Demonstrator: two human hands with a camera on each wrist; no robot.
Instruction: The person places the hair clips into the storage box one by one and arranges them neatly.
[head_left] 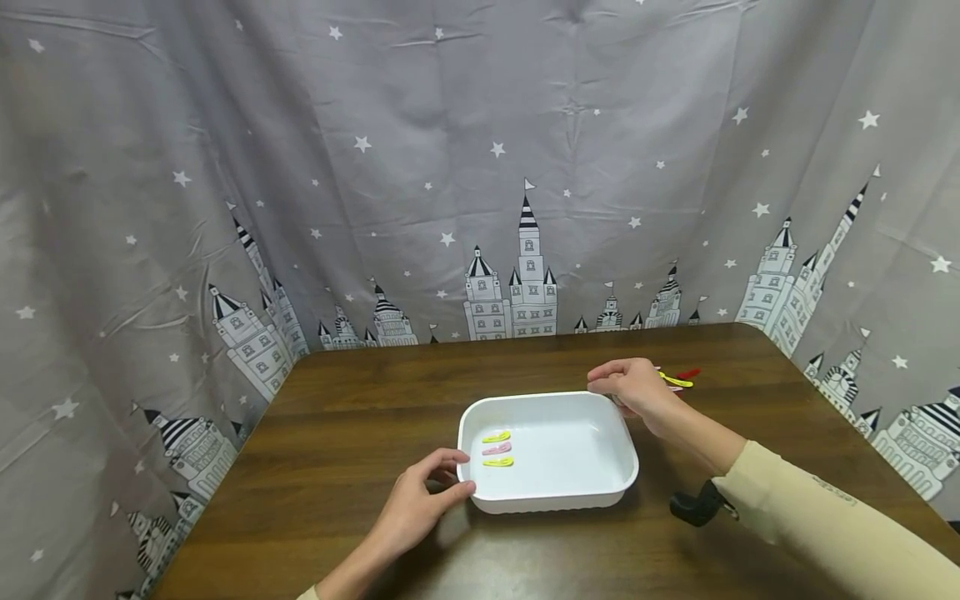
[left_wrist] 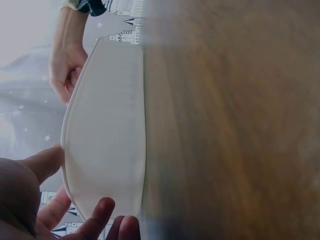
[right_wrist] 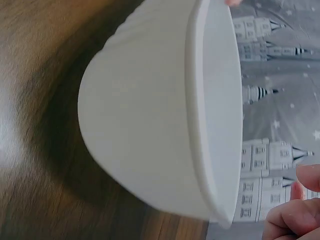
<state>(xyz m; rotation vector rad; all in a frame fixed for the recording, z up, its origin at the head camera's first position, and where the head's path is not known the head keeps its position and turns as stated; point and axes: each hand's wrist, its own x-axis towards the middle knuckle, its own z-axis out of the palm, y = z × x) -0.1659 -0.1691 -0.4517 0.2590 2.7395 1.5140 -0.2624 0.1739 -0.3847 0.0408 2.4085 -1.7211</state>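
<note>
A white rectangular tray (head_left: 555,502) stands on the table. Inside, near its left wall, three snap hair clips lie in a column: a yellow clip (head_left: 497,437), a pink clip (head_left: 497,449) and another yellow clip (head_left: 498,462). My left hand (head_left: 420,496) grips the tray's left end, thumb and forefinger at the rim. Beyond the back right corner, my right hand (head_left: 636,387) is raised with bent fingers, thumb and forefinger close together. In the right wrist view its fingers (right_wrist: 292,217) are apart from the tray; I cannot tell whether they pinch anything.
Behind my right hand lies a small group of clips, with a yellow clip (head_left: 677,380) and a red clip (head_left: 688,374) showing. The brown table (head_left: 360,417) ends at a grey curtain (head_left: 390,167) printed with castles. A black object (head_left: 697,505) hangs at the right sleeve.
</note>
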